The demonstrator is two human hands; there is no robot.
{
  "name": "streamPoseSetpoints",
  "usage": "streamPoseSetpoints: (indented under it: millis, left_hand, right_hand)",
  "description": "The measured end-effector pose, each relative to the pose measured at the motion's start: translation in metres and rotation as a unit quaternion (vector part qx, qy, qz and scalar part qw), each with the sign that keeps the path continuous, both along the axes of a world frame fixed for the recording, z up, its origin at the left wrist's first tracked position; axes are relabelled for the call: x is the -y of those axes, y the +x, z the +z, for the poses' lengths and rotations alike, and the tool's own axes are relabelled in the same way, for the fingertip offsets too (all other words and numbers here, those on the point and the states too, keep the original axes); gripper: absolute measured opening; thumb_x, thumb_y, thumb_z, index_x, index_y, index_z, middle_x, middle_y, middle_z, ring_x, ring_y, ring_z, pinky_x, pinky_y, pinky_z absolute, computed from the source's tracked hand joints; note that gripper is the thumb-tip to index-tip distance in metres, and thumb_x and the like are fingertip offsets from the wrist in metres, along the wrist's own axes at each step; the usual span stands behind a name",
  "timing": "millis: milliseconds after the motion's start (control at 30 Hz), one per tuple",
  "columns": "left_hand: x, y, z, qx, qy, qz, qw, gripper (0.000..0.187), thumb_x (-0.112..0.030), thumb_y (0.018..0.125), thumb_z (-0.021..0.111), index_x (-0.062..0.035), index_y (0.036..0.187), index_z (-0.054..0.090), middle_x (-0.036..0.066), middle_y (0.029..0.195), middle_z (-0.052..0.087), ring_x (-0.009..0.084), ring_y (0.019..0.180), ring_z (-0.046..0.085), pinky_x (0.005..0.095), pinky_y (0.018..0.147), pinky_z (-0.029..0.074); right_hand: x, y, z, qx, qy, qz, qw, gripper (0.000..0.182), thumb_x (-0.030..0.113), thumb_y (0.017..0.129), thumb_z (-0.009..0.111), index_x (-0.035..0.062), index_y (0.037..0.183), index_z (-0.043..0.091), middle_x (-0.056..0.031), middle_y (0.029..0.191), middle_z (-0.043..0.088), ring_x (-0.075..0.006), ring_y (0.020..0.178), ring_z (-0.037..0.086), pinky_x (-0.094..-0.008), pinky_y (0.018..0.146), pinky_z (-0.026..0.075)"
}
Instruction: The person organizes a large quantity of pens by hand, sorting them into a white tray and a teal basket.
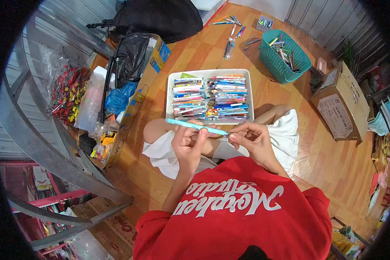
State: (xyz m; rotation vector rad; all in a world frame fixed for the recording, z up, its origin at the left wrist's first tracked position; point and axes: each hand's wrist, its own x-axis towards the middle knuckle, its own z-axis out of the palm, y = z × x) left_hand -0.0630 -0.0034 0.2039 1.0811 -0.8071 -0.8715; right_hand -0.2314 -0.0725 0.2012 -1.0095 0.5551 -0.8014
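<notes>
A light blue pen (pixel 183 124) lies slantwise in the air over my lap, its thick end up to the left and its narrow end to the right. My left hand (pixel 190 141) is closed around its middle, thumb on the near side. At the narrow end, the thumb and fingers of my right hand (pixel 251 139) pinch the tip; what exactly sits between those fingertips is partly hidden. Just beyond both hands is a white tray (pixel 170 93) on the floor, with two columns of stacked pens (pixel 228 96) in many colours.
A teal basket (pixel 286 74) with pens stands at the far right, near a small grey box (pixel 264 23). Loose pens (pixel 232 20) lie on the wooden floor. Cardboard boxes (pixel 340 104) flank the right, an open carton (pixel 132 104) and curved metal frame (pixel 52 151) the left.
</notes>
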Motion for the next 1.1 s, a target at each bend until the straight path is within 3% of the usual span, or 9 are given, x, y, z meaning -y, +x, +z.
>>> streamPoseSetpoints:
  millis: [233,333,433,533,633,733,833,867,1100]
  left_hand:
    - [0.002,0.004,-0.001,0.020,0.017,0.009,1.000,0.021,0.003,0.087,0.057,0.0059,0.107,0.051,0.017,0.098,0.066,0.0192,0.086,0.066,0.0260,0.074,0.052]
    - [0.006,0.025,-0.013,0.056,0.071,-0.010,0.996,0.024,0.002,0.088,0.057,0.0063,0.111,0.050,0.013,0.104,0.065,0.0161,0.090,0.063,0.0265,0.076,0.050]
    - [0.026,0.057,-0.024,0.193,0.001,0.038,0.980,0.022,0.001,0.088,0.057,0.0043,0.109,0.054,0.014,0.106,0.063,0.0197,0.091,0.062,0.0282,0.078,0.048]
    - [0.053,0.104,-0.062,0.491,0.035,0.022,0.870,0.020,0.001,0.085,0.058,0.0004,0.105,0.061,0.016,0.103,0.060,0.0242,0.093,0.061,0.0311,0.080,0.048]
    - [0.070,0.116,-0.113,0.587,0.072,-0.095,0.801,0.023,0.000,0.082,0.056,-0.0058,0.101,0.067,0.018,0.096,0.058,0.0291,0.088,0.060,0.0367,0.079,0.048]
    - [0.082,0.126,-0.163,0.713,0.125,-0.130,0.678,0.031,0.000,0.080,0.053,-0.0110,0.106,0.067,0.016,0.091,0.057,0.0309,0.087,0.060,0.0412,0.077,0.048]
    - [0.087,0.130,-0.185,0.745,0.200,-0.158,0.617,0.031,-0.002,0.080,0.052,-0.0131,0.105,0.067,0.015,0.089,0.056,0.0303,0.089,0.060,0.0428,0.075,0.048]
    - [0.084,0.129,-0.190,0.712,0.203,-0.157,0.654,0.030,0.000,0.079,0.049,-0.0128,0.098,0.068,0.017,0.093,0.056,0.0318,0.092,0.060,0.0441,0.075,0.050]
    - [0.082,0.141,-0.221,0.689,0.198,-0.156,0.679,0.028,-0.001,0.078,0.053,-0.0134,0.097,0.069,0.015,0.091,0.057,0.0312,0.091,0.060,0.0444,0.075,0.051]
  right_hand:
    - [0.005,0.004,-0.009,0.041,0.093,0.054,0.993,0.013,0.008,0.088,0.061,-0.0036,0.092,0.062,-0.0091,0.076,0.062,-0.0134,0.066,0.054,-0.0276,0.062,0.044]
    - [0.010,0.008,-0.021,-0.075,0.035,0.054,0.995,0.020,0.014,0.090,0.060,-0.0028,0.100,0.062,-0.0069,0.084,0.064,-0.0120,0.075,0.058,-0.0244,0.066,0.046]
    - [0.018,0.002,-0.016,-0.143,-0.031,-0.031,0.989,0.025,0.019,0.092,0.056,-0.0006,0.108,0.061,-0.0059,0.095,0.063,-0.0113,0.084,0.059,-0.0245,0.070,0.047]
    - [0.031,-0.028,-0.036,-0.153,0.008,-0.016,0.988,0.030,0.022,0.094,0.052,-0.0002,0.113,0.058,-0.0061,0.099,0.062,-0.0109,0.086,0.057,-0.0238,0.074,0.046]
    - [0.029,-0.042,-0.041,-0.192,-0.003,-0.029,0.981,0.028,0.021,0.094,0.051,-0.0004,0.111,0.059,-0.0058,0.097,0.062,-0.0114,0.084,0.058,-0.0243,0.075,0.045]
    - [0.022,-0.056,-0.053,-0.214,-0.005,-0.035,0.976,0.026,0.020,0.093,0.052,0.0012,0.109,0.061,-0.0055,0.097,0.063,-0.0115,0.082,0.057,-0.0250,0.073,0.045]
    - [0.016,-0.066,-0.060,-0.216,0.011,-0.046,0.975,0.026,0.019,0.094,0.052,0.0015,0.109,0.061,-0.0056,0.097,0.063,-0.0113,0.082,0.057,-0.0245,0.073,0.045]
    - [0.015,-0.069,-0.061,-0.217,0.022,-0.050,0.975,0.026,0.020,0.094,0.052,0.0015,0.109,0.061,-0.0056,0.097,0.063,-0.0112,0.082,0.057,-0.0243,0.073,0.045]
    - [0.019,-0.065,-0.078,-0.220,0.033,-0.032,0.974,0.025,0.020,0.094,0.051,0.0017,0.109,0.061,-0.0053,0.094,0.063,-0.0111,0.082,0.058,-0.0239,0.073,0.045]
